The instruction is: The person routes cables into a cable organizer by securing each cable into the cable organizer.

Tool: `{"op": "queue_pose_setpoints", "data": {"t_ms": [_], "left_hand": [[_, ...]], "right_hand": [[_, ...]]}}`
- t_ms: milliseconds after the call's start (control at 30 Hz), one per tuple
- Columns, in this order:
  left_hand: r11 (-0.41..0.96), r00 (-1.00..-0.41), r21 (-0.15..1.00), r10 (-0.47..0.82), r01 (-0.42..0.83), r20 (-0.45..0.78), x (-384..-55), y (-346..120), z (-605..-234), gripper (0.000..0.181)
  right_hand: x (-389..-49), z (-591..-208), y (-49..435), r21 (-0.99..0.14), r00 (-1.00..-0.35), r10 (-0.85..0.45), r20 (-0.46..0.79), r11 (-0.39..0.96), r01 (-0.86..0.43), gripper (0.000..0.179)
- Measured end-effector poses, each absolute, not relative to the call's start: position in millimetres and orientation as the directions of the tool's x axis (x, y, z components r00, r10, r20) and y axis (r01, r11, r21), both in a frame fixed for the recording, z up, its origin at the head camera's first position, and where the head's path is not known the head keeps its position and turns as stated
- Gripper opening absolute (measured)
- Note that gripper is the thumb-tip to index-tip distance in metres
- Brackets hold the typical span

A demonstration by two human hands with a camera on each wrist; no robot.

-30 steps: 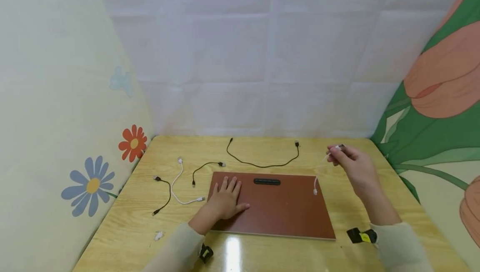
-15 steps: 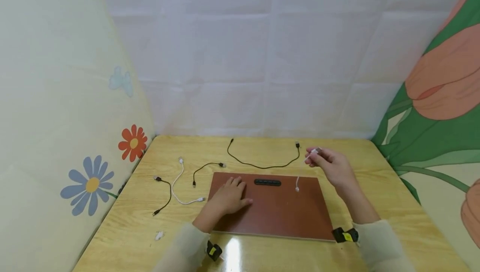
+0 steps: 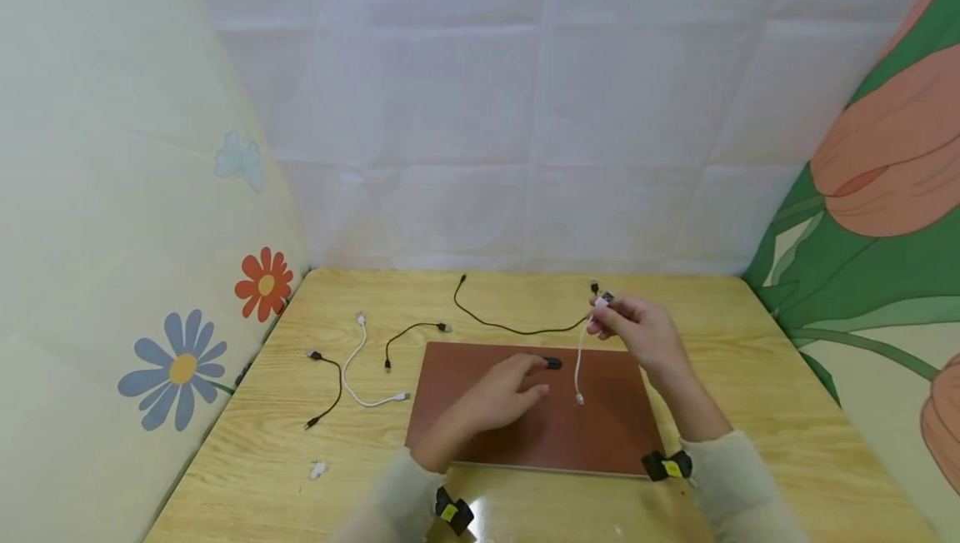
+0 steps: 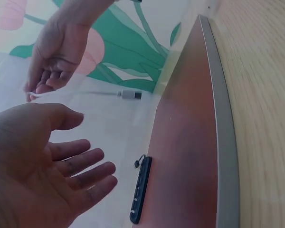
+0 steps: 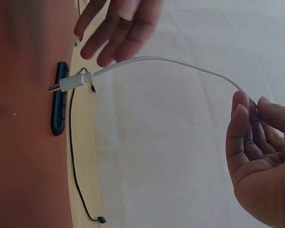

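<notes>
The right hand pinched a thin white cable whose dangling plug probably needed steadying by the empty left hand.

White cable dangles in midair; black slotted strip lies on brown board

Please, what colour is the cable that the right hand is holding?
The cable is white, best seen from the right wrist.

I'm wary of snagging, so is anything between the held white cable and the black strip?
Perhaps the left hand, which covers most of the black strip in the head view. Nothing else visible blocks the white cable.
</notes>
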State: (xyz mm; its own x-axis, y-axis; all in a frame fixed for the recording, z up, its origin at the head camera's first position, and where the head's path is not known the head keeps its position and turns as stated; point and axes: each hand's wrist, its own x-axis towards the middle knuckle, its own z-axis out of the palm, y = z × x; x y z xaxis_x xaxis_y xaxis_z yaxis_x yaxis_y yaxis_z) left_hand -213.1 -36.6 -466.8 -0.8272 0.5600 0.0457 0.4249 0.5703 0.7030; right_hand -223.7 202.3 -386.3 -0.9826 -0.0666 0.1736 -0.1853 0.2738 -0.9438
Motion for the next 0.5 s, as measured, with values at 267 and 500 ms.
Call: {"op": "queue_pose_setpoints", "data": {"t_ms": [267, 500], "left_hand": [[0.404, -0.855, 0.851, 0.509, 0.337, 0.097, -211, -20, -470, 0.045], [0.348, -0.861, 0.877, 0.492, 0.332, 0.131, -206, -10, -473, 0.035]], "right_hand": [[-226, -389, 195, -0.947, -0.972, -0.113, 0.204, 0.231, -0.225, 0.031], [-229, -393, 192, -0.939, -0.963, -0.137, 0.231, 0.227, -0.258, 0.026]]}}
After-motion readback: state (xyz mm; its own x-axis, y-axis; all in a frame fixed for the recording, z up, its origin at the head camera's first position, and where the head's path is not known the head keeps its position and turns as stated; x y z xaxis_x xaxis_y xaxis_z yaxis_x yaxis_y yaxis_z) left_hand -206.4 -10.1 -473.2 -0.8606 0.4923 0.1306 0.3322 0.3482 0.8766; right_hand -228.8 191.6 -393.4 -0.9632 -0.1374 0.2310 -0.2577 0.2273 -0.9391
